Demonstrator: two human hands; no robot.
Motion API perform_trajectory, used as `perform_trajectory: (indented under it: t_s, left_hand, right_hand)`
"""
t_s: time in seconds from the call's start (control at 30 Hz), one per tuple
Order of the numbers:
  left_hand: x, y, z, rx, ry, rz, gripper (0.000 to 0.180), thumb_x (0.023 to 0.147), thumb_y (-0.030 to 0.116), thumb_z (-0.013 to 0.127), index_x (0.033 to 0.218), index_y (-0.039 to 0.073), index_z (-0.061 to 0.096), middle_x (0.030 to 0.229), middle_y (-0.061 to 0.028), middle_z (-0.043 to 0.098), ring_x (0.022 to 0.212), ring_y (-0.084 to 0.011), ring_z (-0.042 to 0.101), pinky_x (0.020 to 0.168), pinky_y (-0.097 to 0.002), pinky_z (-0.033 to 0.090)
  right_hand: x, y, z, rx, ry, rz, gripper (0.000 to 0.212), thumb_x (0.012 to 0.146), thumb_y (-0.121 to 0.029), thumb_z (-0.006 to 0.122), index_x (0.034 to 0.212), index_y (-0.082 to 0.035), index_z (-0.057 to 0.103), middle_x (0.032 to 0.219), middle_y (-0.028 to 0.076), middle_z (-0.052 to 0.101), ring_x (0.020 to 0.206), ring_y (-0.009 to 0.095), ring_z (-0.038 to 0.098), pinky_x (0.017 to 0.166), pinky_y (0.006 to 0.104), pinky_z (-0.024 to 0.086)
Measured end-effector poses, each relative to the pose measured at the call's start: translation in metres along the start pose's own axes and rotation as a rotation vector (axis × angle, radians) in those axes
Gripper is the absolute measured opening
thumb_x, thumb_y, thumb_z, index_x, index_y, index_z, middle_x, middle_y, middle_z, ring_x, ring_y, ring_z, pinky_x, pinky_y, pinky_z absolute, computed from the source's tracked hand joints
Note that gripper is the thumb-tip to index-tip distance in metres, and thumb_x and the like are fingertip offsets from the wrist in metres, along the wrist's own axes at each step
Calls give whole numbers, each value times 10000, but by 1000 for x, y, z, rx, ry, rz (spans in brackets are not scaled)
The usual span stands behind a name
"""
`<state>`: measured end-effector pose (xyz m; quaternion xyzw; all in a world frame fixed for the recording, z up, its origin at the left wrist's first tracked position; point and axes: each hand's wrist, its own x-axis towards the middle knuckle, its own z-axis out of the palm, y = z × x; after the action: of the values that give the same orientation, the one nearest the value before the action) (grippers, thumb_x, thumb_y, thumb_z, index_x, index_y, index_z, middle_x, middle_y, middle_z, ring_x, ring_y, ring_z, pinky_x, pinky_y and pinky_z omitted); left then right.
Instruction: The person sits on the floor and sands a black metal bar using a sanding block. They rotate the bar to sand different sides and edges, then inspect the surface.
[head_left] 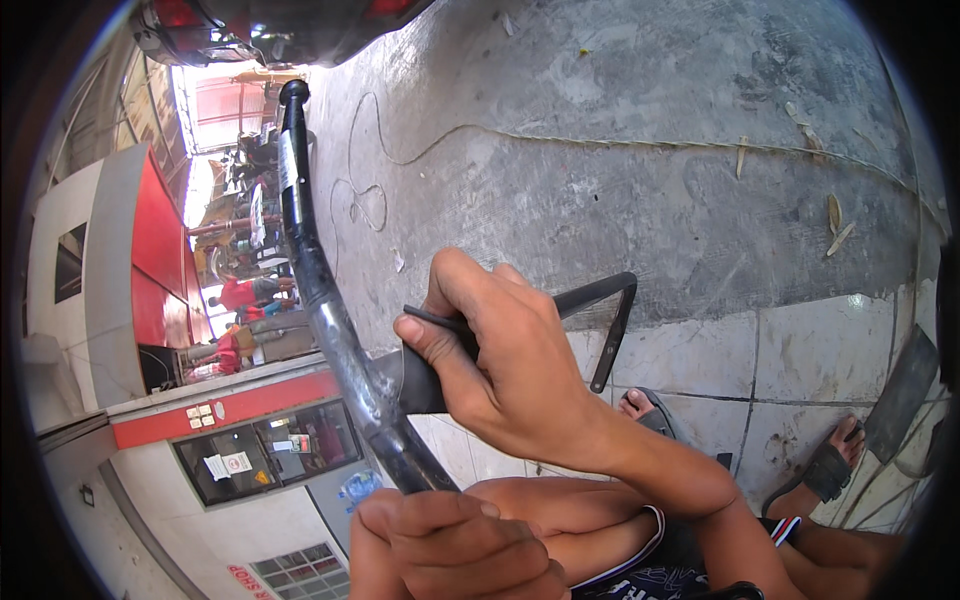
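Note:
A black metal tube [298, 205] runs from the upper left down to the lower middle, with a rounded end and a scuffed, bare grey stretch midway. My left hand [455, 545] is wrapped around its lower end. My right hand [505, 355], above and to the right, pinches a thin black strip [430, 317] between thumb and fingers; its material is unclear. Behind that hand, a dark plate [424, 385] joins the tube. Beyond the hand shows a bent black bar [622, 310] with a small hole near its end; my hand hides where it leads.
Grey concrete [650, 220] meets pale floor tiles [800, 345]. A thin rope [600, 141] crosses the concrete. My sandalled feet [655, 412] are at lower right, near a black mat [903, 400]. A dark vehicle [290, 30] stands at the top; people [255, 292] and a red-and-white building [240, 405] are left.

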<state>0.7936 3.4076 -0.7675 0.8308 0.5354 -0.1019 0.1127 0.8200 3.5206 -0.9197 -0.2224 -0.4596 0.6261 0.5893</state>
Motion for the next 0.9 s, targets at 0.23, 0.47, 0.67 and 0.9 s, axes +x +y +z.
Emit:
perform_trajectory:
  t_s: [0.23,0.47,0.67,0.9]
  left_hand:
    - [20,-11,11,-153,306,113,139,719,248,677,660,127,648,672,1,612,595,-175,533,709,-362,408]
    - [5,5,10,-23,262,22,244,770,339,630,625,144,646,598,56,581,536,-139,515,683,-333,429]
    - [-6,-10,24,-105,348,141,224,740,328,694,646,127,665,620,8,590,565,-166,544,696,-365,429]
    - [-3,7,14,20,369,-37,395,830,494,679,625,157,656,611,42,624,712,-156,735,829,-404,457]
  right_hand:
    - [-19,12,-45,21,143,69,192,1012,-185,740,981,-42,616,857,0,627,755,69,568,662,235,461]
    - [-37,24,-50,378,217,420,284,1019,-186,741,1169,-29,558,879,67,695,823,84,624,739,237,496]
    - [-42,18,-52,332,113,394,295,1002,-183,763,1194,-26,603,895,69,707,851,76,634,763,240,504]
    - [-29,16,-60,889,-22,511,290,1087,-289,617,1232,-38,628,855,12,582,776,99,557,701,265,463]
